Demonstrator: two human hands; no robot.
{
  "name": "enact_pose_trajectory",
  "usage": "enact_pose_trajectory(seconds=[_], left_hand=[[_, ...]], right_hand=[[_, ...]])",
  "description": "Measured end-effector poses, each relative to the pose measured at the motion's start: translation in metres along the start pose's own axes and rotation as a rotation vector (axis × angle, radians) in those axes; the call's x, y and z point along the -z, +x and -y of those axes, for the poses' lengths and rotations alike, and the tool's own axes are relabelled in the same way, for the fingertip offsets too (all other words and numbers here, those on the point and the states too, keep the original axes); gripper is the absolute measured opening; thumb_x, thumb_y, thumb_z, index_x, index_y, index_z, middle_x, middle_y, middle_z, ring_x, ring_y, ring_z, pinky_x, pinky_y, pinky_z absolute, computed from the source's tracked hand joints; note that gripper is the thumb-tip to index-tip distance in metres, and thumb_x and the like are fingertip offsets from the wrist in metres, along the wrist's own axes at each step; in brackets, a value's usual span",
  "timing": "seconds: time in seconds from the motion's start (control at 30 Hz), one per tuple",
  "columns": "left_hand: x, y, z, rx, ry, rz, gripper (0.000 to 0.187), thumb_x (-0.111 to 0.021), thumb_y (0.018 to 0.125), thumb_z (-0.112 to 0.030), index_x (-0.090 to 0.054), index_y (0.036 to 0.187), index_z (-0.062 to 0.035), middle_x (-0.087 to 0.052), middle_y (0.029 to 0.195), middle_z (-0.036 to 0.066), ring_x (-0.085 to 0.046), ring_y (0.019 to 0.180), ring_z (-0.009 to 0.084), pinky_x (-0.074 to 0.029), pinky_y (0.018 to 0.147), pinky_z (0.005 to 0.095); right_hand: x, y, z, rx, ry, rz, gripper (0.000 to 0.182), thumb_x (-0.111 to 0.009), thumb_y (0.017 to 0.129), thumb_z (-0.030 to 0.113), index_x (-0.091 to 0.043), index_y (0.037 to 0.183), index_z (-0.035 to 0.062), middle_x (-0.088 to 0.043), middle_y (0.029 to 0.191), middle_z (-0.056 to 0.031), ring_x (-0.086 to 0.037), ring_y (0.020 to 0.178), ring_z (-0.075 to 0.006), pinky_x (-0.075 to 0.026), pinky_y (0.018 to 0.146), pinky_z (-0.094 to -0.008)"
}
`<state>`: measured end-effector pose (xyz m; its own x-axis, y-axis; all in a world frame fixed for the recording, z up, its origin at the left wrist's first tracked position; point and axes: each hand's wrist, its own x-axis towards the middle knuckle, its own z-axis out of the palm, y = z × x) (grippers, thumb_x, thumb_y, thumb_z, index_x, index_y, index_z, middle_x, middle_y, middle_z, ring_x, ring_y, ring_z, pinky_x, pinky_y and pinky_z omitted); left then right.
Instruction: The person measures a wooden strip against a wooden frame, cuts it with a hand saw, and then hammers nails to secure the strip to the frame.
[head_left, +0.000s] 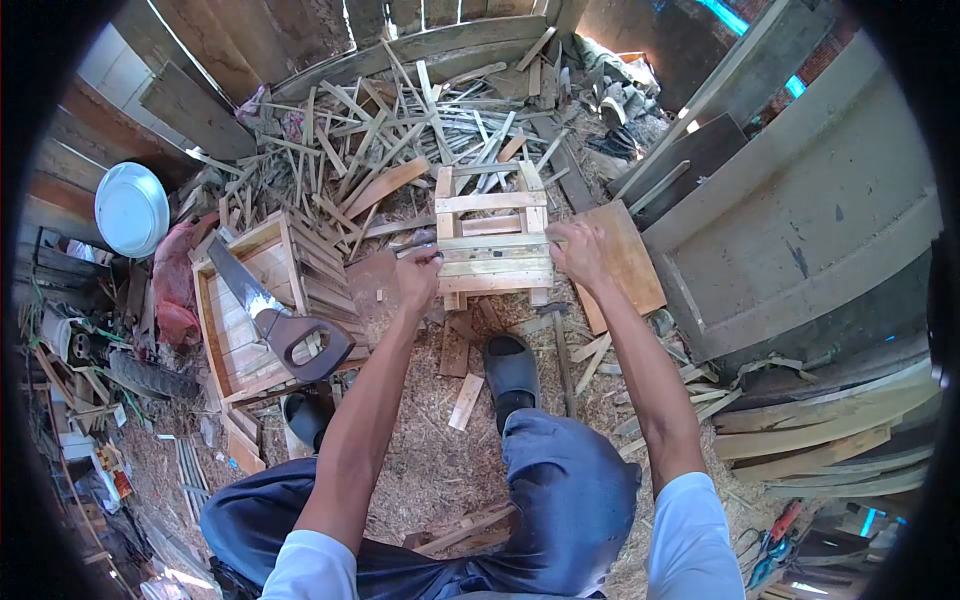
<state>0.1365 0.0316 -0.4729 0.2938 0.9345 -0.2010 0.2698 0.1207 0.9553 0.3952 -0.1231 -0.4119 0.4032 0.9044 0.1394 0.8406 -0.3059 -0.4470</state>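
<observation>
Head view, frame: slatted wooden frame (492,243) stands mid-floor ahead of the knees – between both hands, slats running crosswise.
Left hand: left hand (418,278) at the frame's left end, fingers curled narrow; a small dark thing shows at the tips – can't tell what, or if they grip the wood.
Right hand: right hand (578,252) touching the right end, fingers bent; underside hidden, can't tell how firm the hold is.
Hammer: hammer (561,350) just beyond the right shoe (512,372), head near the frame's foot.
Saw: handsaw (268,318) lying across a wooden crate (322,275), handle toward the person.
Board: flat board (630,265) beside the right hand.
Scrap: heap of sticks (400,140) behind the frame.
Basin: white basin (132,210), far left.
</observation>
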Motion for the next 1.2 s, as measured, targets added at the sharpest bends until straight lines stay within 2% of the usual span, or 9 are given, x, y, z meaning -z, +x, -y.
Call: enact_pose_trajectory(seconds=[0.3, 0.37, 0.4, 0.53, 0.6, 0.73, 0.8, 0.93, 1.2], left_hand=[[0.001, -0.01, -0.027, -0.11, 0.112, -0.04, 0.026, -0.071, 0.081, -0.009, -0.072, 0.105, 0.0017, -0.072, 0.09, 0.012, -0.065, 0.077, 0.0156, -0.052, 0.072, 0.0288], [-0.001, -0.008, -0.037, -0.33, 0.209, -0.144, 0.022, -0.067, 0.08, -0.008, -0.074, 0.099, -0.0022, -0.069, 0.101, 0.02, -0.065, 0.096, 0.0302, -0.049, 0.091, 0.0403], [0.003, -0.022, -0.066, -0.367, 0.345, -0.176, 0.028, -0.067, 0.081, -0.01, -0.071, 0.108, -0.0053, -0.063, 0.114, 0.02, -0.056, 0.113, 0.0333, -0.04, 0.103, 0.0454], [0.018, -0.075, -0.172, -0.778, 0.511, -0.233, 0.035, -0.072, 0.082, -0.02, -0.067, 0.114, -0.0043, -0.061, 0.12, 0.014, -0.053, 0.121, 0.0276, -0.036, 0.106, 0.0421], [0.03, -0.096, -0.211, -1.031, 0.581, 0.031, 0.041, -0.07, 0.085, -0.025, -0.062, 0.121, -0.0072, -0.061, 0.119, 0.015, -0.052, 0.12, 0.0293, -0.036, 0.105, 0.0479], [0.064, -0.133, -0.271, -1.179, 0.654, -0.03, 0.04, -0.071, 0.085, -0.03, -0.064, 0.116, -0.006, -0.064, 0.111, 0.015, -0.056, 0.113, 0.0301, -0.037, 0.104, 0.0469], [0.088, -0.145, -0.289, -1.088, 0.689, 0.138, 0.035, -0.071, 0.083, -0.028, -0.066, 0.11, -0.0065, -0.066, 0.1, 0.014, -0.062, 0.099, 0.0321, -0.043, 0.096, 0.0438], [0.139, -0.166, -0.312, -1.175, 0.565, -0.003, 0.027, -0.072, 0.079, -0.024, -0.068, 0.098, -0.0061, -0.067, 0.088, 0.013, -0.065, 0.081, 0.0326, -0.05, 0.072, 0.0412], [0.212, -0.197, -0.298, -1.015, 0.613, -0.121, 0.031, -0.075, 0.073, -0.027, -0.067, 0.096, -0.0078, -0.064, 0.072, 0.014, -0.065, 0.071, 0.0348, -0.05, 0.065, 0.0435]], right_hand=[[0.015, 0.003, 0.005, 0.176, 0.026, -0.103, 0.026, -0.068, 0.072, 0.017, -0.066, 0.097, 0.0096, -0.069, 0.096, -0.012, -0.064, 0.096, -0.0313, -0.042, 0.092, -0.0498], [0.033, 0.002, 0.018, 0.196, 0.09, -0.14, 0.025, -0.068, 0.072, 0.018, -0.066, 0.094, 0.0073, -0.07, 0.096, -0.0142, -0.065, 0.093, -0.0334, -0.044, 0.09, -0.0491], [0.043, -0.001, 0.026, 0.226, 0.121, -0.16, 0.024, -0.068, 0.072, 0.017, -0.065, 0.094, 0.0059, -0.069, 0.095, -0.0154, -0.064, 0.091, -0.035, -0.046, 0.087, -0.0466], [0.09, -0.008, 0.064, 0.313, 0.217, -0.193, 0.026, -0.068, 0.072, 0.014, -0.065, 0.095, 0.0028, -0.068, 0.092, -0.0176, -0.064, 0.089, -0.0371, -0.05, 0.08, -0.0442], [0.123, -0.011, 0.096, 0.33, 0.287, -0.151, 0.028, -0.071, 0.073, 0.013, -0.067, 0.098, 0.0027, -0.068, 0.096, -0.0177, -0.065, 0.092, -0.0363, -0.052, 0.082, -0.0422], [0.181, -0.02, 0.177, 0.453, 0.309, -0.15, 0.027, -0.072, 0.076, 0.016, -0.068, 0.1, 0.0046, -0.069, 0.099, -0.0156, -0.067, 0.092, -0.0339, -0.054, 0.081, -0.0395], [0.205, -0.022, 0.22, 0.513, 0.318, -0.159, 0.027, -0.072, 0.075, 0.016, -0.069, 0.099, 0.0046, -0.069, 0.098, -0.0151, -0.067, 0.091, -0.0336, -0.054, 0.08, -0.0393], [0.216, -0.029, 0.279, 0.533, 0.317, -0.106, 0.027, -0.073, 0.075, 0.019, -0.07, 0.098, 0.0067, -0.07, 0.092, -0.0125, -0.067, 0.087, -0.0322, -0.054, 0.076, -0.0391], [0.198, -0.046, 0.356, 0.626, 0.3, -0.09, 0.027, -0.072, 0.072, 0.023, -0.071, 0.094, 0.0067, -0.071, 0.084, -0.0111, -0.066, 0.079, -0.0296, -0.044, 0.085, -0.0394]])
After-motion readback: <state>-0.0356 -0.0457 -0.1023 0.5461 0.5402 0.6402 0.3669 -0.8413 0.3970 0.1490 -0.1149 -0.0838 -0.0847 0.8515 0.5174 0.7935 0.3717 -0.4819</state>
